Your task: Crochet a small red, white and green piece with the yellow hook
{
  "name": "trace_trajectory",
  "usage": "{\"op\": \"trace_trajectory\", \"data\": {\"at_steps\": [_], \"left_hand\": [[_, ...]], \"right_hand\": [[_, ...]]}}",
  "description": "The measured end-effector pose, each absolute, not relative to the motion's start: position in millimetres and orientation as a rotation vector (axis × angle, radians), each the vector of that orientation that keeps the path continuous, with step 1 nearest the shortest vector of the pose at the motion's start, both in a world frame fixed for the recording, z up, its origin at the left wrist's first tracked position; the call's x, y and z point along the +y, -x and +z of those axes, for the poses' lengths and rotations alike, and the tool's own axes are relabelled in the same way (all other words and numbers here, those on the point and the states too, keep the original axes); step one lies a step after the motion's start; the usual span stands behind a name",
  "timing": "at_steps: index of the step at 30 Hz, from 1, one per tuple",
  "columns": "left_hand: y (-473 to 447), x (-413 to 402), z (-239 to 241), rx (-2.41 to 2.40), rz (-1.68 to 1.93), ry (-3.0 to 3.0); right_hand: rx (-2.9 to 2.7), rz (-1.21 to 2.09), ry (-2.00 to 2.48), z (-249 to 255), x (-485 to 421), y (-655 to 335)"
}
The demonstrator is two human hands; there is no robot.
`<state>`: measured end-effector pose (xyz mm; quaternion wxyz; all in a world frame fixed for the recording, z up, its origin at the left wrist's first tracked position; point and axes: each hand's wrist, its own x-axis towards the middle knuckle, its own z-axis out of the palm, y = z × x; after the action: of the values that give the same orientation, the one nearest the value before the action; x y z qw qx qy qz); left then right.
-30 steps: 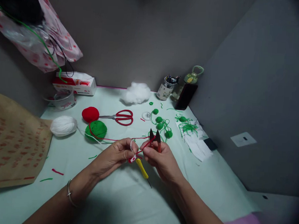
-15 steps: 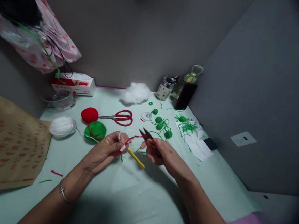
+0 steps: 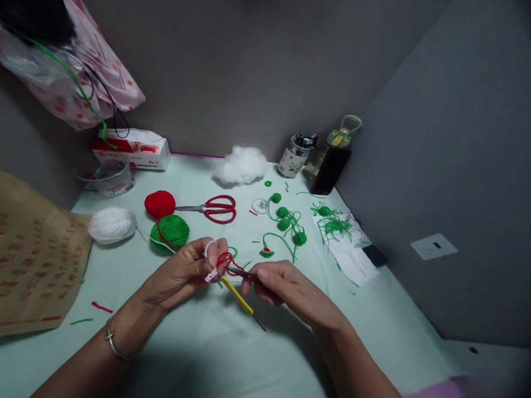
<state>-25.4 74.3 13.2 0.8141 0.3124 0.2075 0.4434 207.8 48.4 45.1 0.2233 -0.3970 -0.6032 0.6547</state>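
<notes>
My left hand (image 3: 176, 277) pinches a small red-and-white crochet piece (image 3: 211, 275) between its fingertips. A yellow-handled crochet hook (image 3: 238, 295) slants down to the right from the same hand, its metal tip showing at the lower end. White yarn wraps a left finger, and loose red yarn (image 3: 225, 258) loops above the piece. In my right hand (image 3: 293, 286) is a small pair of dark scissors (image 3: 242, 273), the blades pointing left at the red loops. Whether the blades touch the yarn I cannot tell.
Behind my left hand lie red (image 3: 159, 204), green (image 3: 172, 231) and white (image 3: 111, 224) yarn balls, and red-handled scissors (image 3: 219, 209). Several small green crochet balls (image 3: 284, 224), stuffing (image 3: 241, 166), a pen cup (image 3: 292, 158) and a phone (image 3: 331, 170) stand or lie farther back.
My right hand has brought the scissors left and down, close to the crochet piece. The red yarn, earlier stretched toward the blades, now hangs in loops. A small red-and-green piece behind has come into view.
</notes>
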Motion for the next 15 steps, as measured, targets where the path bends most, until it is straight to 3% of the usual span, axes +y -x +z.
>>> {"op": "trace_trajectory", "data": {"at_steps": [15], "left_hand": [[27.3, 73.1, 7.8, 0.441, 0.918, -0.684]], "right_hand": [[-1.693, 1.801, 1.116, 53.1, 42.6, -200.6]]}}
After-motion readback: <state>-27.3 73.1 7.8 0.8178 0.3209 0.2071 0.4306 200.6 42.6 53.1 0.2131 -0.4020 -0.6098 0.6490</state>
